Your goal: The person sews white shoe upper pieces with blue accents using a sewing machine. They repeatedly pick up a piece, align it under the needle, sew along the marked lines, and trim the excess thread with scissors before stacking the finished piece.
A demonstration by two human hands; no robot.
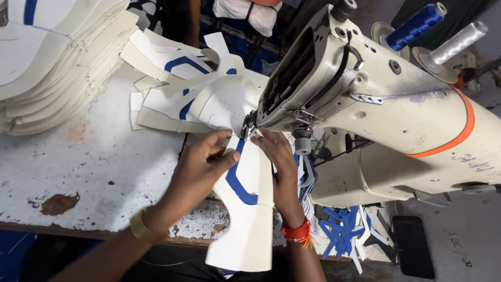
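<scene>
A cream shoe-upper piece with a blue curved stripe (pixel 249 201) lies under the head of a cream sewing machine (pixel 376 99) and hangs over the table's front edge. My left hand (pixel 198 169) presses on its left side, fingers bent near the needle. My right hand (pixel 279 156) holds its right side close under the presser foot (pixel 247 127). Sewn pieces of the same kind (pixel 209 99) trail behind the needle, linked together.
A tall stack of cream cut pieces (pixel 57 62) stands at the far left on the worn white table (pixel 94 162). Blue and white thread cones (pixel 417 23) sit behind the machine. Blue strip offcuts (pixel 339 230) lie at the lower right.
</scene>
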